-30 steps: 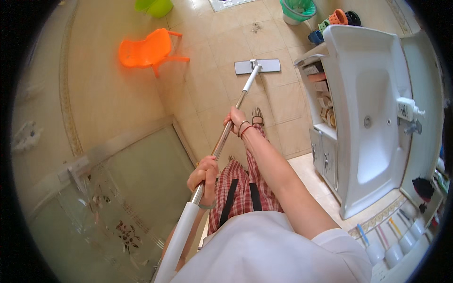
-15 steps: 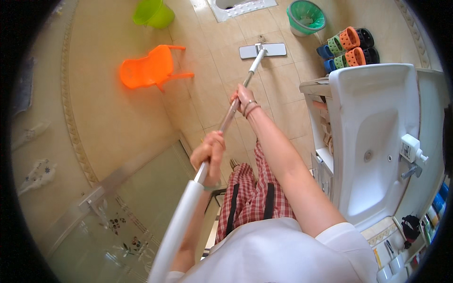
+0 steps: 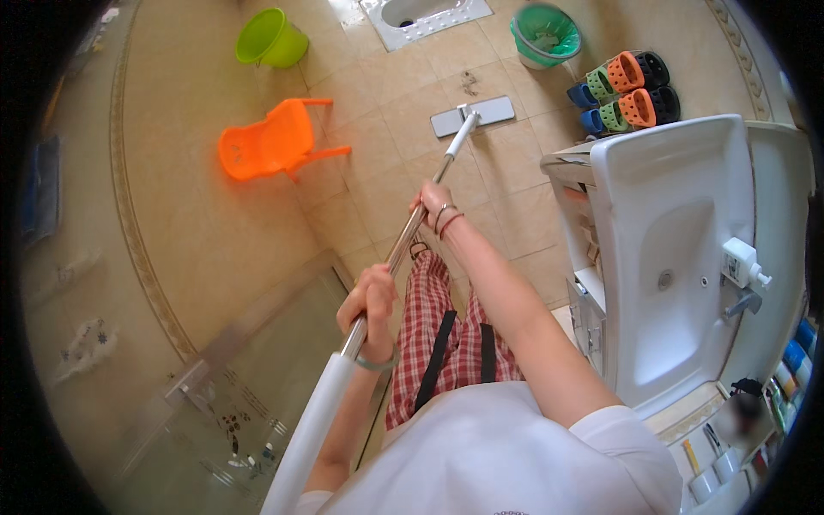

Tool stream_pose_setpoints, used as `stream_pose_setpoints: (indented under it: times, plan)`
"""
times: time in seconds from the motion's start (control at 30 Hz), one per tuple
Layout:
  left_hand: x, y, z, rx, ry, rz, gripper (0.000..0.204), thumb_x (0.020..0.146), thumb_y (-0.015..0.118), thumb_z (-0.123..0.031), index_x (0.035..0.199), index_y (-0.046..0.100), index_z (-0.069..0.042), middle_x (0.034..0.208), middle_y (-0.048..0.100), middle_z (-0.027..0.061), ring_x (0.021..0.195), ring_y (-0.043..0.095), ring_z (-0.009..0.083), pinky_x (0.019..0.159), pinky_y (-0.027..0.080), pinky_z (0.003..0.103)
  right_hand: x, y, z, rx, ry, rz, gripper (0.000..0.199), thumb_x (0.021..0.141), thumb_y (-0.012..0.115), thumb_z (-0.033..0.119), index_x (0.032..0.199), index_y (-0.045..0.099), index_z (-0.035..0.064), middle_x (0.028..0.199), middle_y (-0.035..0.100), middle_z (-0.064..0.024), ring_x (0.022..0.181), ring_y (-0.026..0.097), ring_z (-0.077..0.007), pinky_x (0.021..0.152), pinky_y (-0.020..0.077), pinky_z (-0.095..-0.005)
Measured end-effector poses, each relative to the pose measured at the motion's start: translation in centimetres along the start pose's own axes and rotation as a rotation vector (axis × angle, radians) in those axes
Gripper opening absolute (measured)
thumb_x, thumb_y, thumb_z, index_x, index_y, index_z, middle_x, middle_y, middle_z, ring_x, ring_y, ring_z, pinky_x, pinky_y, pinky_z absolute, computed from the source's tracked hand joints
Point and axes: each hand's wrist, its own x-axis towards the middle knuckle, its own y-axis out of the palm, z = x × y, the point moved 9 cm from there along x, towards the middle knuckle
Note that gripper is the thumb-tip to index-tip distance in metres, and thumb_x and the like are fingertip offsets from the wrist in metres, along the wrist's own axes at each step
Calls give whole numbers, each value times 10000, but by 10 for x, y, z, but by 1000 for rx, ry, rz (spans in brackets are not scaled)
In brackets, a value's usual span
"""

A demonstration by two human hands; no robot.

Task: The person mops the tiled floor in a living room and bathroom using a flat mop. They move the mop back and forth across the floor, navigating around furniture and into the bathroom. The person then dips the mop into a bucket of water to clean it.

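A flat mop [image 3: 400, 246] with a metal pole and white grip slants up from my lower left across the middle of the view. My left hand [image 3: 370, 307] is wrapped round the pole just above the white grip. Farther along, my right hand [image 3: 429, 202] closes round the same pole, bracelets on its wrist. At the far end the grey and white rectangular mop head [image 3: 472, 116] lies flat on the beige floor tiles [image 3: 412, 124]. A dark floor drain [image 3: 469, 83] shows just beyond the head.
Left of the mop stands an orange plastic chair [image 3: 273, 146], with a green bucket [image 3: 273, 39] behind it. At the far side are a squat toilet [image 3: 433, 15] and a lined bin [image 3: 547, 36]. Several clogs [image 3: 631, 90] and a white washbasin [image 3: 678, 257] line the right.
The mop head has come slightly nearer and turned at an angle, farther from the drain. My right hand has drawn back toward me with the pole; one foot shows more now.
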Motion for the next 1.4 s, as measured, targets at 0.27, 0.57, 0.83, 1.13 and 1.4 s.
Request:
stream_pose_setpoints:
  times: [0.27,0.57,0.83,1.13,1.4]
  plan:
    - [38,15,18,8,53,76,309,924,465,-23,623,406,-60,646,475,30,695,497,155,911,427,425,67,3,45,98,-85,166,229,920,412,193,768,469,31,584,529,-110,500,585,-243,450,501,-375]
    - [68,-51,-8,-160,-196,70,276,968,504,-75,704,428,-97,686,454,3,770,495,153,1051,327,437,-68,24,46,-870,-1246,-570,287,849,592,112,1114,537,16,1228,528,-200,1070,535,-355,930,458,-445]
    - [86,-34,-63,-79,128,560,242,892,624,-117,687,538,-23,762,558,72,821,622,251,1001,421,509,-107,48,58,-1047,-1343,-166,217,803,678,193,813,510,57,809,555,-127,876,531,-326,777,451,-398]
    - [75,31,-10,-479,-159,867,268,905,648,-198,714,521,-58,720,565,67,763,599,233,932,438,475,-109,-76,16,-1102,-1122,-409,200,790,690,134,773,510,50,774,556,-126,803,521,-315,756,441,-398]
    - [85,100,35,-325,-331,1043,293,856,646,15,646,449,-38,681,513,42,676,508,170,919,432,427,-84,-148,22,-585,-920,-721,221,825,674,188,763,520,41,790,555,-128,826,518,-299,764,434,-398]
